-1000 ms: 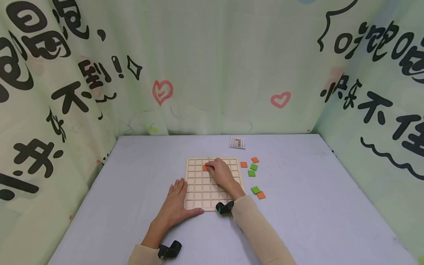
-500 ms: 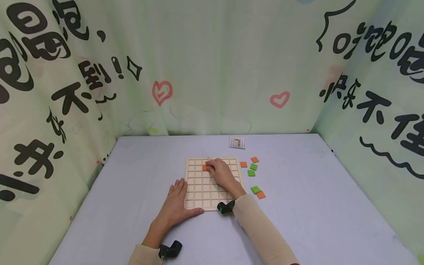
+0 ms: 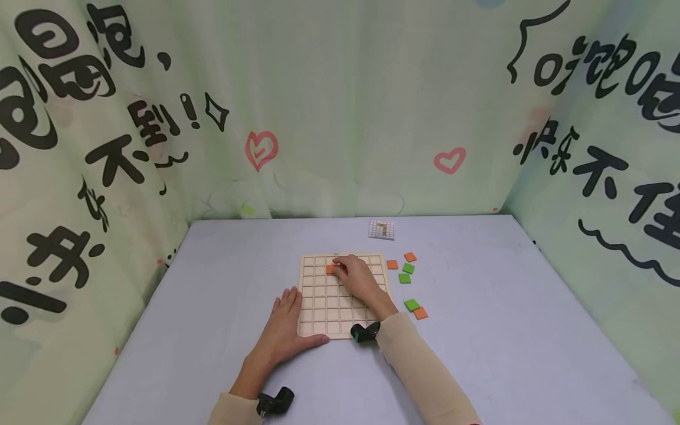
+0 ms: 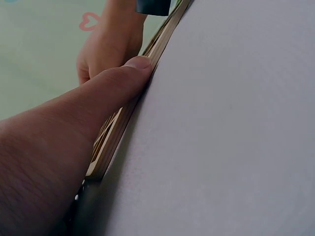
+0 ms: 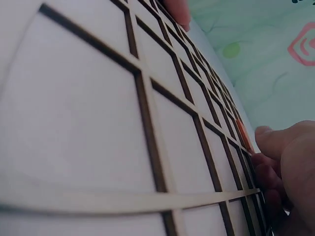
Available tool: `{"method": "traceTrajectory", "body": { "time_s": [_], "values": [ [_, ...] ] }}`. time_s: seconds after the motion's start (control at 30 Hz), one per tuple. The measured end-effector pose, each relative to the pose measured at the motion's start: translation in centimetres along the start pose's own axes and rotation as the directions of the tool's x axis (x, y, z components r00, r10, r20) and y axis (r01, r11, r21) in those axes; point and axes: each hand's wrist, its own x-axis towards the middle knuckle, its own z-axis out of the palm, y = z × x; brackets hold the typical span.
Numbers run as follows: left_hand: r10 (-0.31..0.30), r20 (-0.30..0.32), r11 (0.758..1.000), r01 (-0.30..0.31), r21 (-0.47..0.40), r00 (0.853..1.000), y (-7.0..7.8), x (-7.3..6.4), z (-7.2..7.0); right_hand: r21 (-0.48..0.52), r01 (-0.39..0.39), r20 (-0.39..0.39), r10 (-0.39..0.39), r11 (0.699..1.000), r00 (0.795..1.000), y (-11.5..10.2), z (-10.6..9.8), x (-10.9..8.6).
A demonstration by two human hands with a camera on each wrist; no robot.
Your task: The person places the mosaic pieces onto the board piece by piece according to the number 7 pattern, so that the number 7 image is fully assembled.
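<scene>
A pale wooden grid board (image 3: 319,314) lies flat on the table. My left hand (image 3: 284,321) rests at its front left corner, fingers straight along the left edge. The left wrist view has the thumb (image 4: 115,81) against the board's front edge. My right hand (image 3: 358,280) reaches over the board, thumb and forefinger pinching at an orange square tile (image 3: 330,270) in a far row. The right wrist view shows this orange tile (image 5: 244,135) edge-on, beside the thumb and curled fingers; their exact contact is partly hidden.
Right of the board lie loose tiles: orange tiles (image 3: 392,264) and green tiles (image 3: 405,278), with a green tile (image 3: 412,305) touching an orange one (image 3: 420,313) nearer me. Behind the board sits a small card (image 3: 381,229) with a printed grid. Curtains (image 3: 345,118) enclose the table.
Both hands keep nearly the same places. The right wrist and forearm shift very slightly to the right, while the thumb and forefinger stay at the orange tile.
</scene>
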Motion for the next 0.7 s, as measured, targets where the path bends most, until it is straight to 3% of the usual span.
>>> {"method": "traceTrajectory", "body": {
  "time_s": [0.7],
  "values": [
    [0.002, -0.011, 1.0, -0.002, 0.01, 1.0, 0.07, -0.03, -0.22, 0.077, 0.04, 0.023, -0.042, 0.996, 0.999, 0.17, -0.04, -0.37]
  ]
}}
